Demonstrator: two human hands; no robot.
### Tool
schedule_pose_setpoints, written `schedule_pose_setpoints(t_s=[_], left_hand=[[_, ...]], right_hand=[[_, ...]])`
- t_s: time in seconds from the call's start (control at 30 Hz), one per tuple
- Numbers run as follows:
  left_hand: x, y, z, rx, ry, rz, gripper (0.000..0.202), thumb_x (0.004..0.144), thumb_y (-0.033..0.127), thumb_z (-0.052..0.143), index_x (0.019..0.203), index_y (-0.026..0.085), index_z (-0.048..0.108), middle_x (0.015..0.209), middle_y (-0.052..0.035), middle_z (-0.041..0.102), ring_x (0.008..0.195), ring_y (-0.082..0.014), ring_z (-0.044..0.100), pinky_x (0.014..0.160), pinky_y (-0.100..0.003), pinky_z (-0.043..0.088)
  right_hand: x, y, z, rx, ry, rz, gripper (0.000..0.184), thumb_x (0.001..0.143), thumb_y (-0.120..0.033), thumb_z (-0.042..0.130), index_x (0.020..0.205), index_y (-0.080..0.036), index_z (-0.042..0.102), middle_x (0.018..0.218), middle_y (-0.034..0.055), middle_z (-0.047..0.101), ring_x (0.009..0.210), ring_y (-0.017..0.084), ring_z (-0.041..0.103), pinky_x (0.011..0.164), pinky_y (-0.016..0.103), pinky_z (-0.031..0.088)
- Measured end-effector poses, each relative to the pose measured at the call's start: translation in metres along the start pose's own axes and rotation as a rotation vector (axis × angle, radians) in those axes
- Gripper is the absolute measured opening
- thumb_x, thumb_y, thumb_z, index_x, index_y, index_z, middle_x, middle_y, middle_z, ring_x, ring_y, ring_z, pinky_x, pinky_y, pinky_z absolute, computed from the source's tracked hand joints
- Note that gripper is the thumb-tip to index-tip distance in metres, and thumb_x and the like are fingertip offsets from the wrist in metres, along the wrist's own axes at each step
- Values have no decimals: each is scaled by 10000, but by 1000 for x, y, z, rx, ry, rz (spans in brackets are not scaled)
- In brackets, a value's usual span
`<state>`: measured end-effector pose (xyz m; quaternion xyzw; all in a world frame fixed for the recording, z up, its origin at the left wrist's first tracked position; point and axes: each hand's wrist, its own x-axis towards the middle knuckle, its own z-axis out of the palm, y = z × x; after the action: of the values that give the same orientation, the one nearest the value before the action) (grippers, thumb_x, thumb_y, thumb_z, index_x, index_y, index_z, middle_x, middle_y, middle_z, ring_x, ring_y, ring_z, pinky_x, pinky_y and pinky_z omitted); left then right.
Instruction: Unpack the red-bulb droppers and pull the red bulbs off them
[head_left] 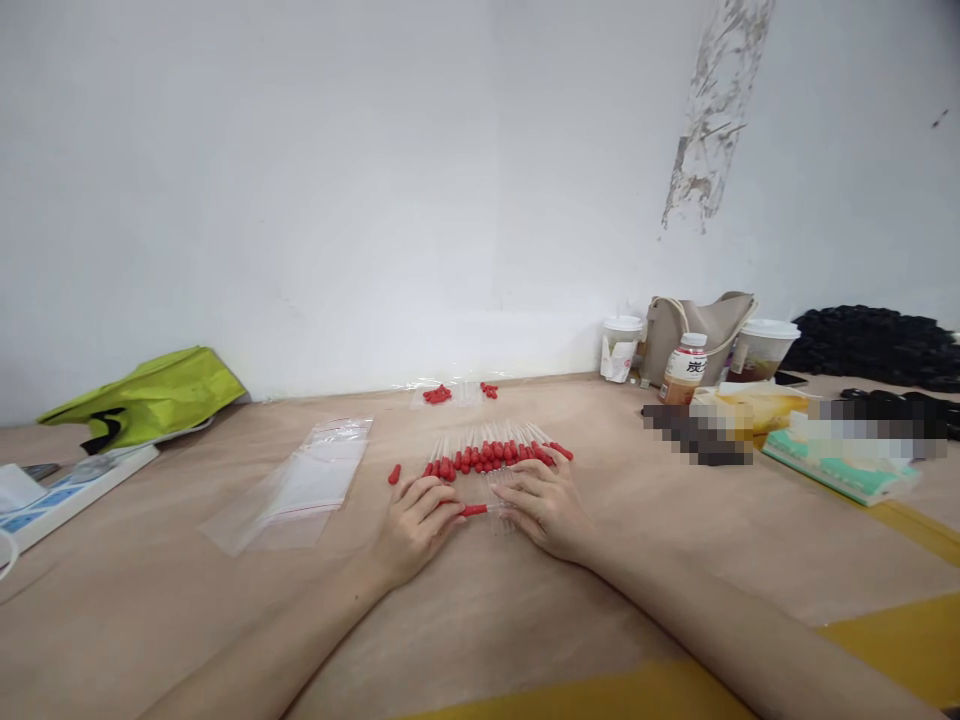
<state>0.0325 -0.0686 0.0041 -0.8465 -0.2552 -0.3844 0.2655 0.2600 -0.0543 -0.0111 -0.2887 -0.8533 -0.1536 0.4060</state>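
Between my hands lies a dropper with a red rubber bulb (474, 510) at its left end and a clear tube to the right. My left hand (421, 520) pinches the bulb end, and the fingers of my right hand (546, 505) close on the clear tube. Under and beside the right fingers are several loose clear tubes (495, 484). Just beyond both hands, a row of assembled droppers (487, 455) lies with red bulbs toward me and tubes pointing at the wall. One loose red bulb (394, 474) sits left of the row.
Clear plastic bags (315, 480) lie to the left, near a power strip (82, 495) and a green bag (150, 400). By the wall is a packet with red bulbs (437, 394). At right stand a drink bottle (684, 370), cups (621, 348) and a tissue pack (836, 465).
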Motion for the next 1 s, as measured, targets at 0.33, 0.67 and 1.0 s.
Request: schedule_pose_setpoints(t_s=[0.33, 0.67, 1.0], left_hand=[[2, 3, -1, -62, -217, -85, 272, 806, 334, 532, 1033, 191, 579, 990, -67, 619, 959, -207, 499, 852, -368, 360], [1, 8, 1, -24, -216, -20, 157, 841, 233, 489, 741, 204, 606, 740, 11, 654, 812, -160, 521, 854, -369, 301], [-6, 0, -8, -16, -296, 18, 211, 841, 177, 446, 724, 233, 612, 760, 20, 664, 792, -153, 541, 874, -398, 301]], right_hand=[[3, -10, 3, -25, -100, 40, 199, 855, -274, 442, 830, -231, 635, 672, 5, 572, 750, 139, 447, 890, 384, 219], [1, -15, 1, 28, -87, -54, 200, 845, -245, 438, 752, -218, 613, 577, -19, 539, 681, 126, 396, 830, 363, 235], [-5, -6, -5, 12, -94, -69, 236, 835, -230, 432, 679, -214, 608, 531, -21, 523, 652, 124, 409, 809, 333, 246]])
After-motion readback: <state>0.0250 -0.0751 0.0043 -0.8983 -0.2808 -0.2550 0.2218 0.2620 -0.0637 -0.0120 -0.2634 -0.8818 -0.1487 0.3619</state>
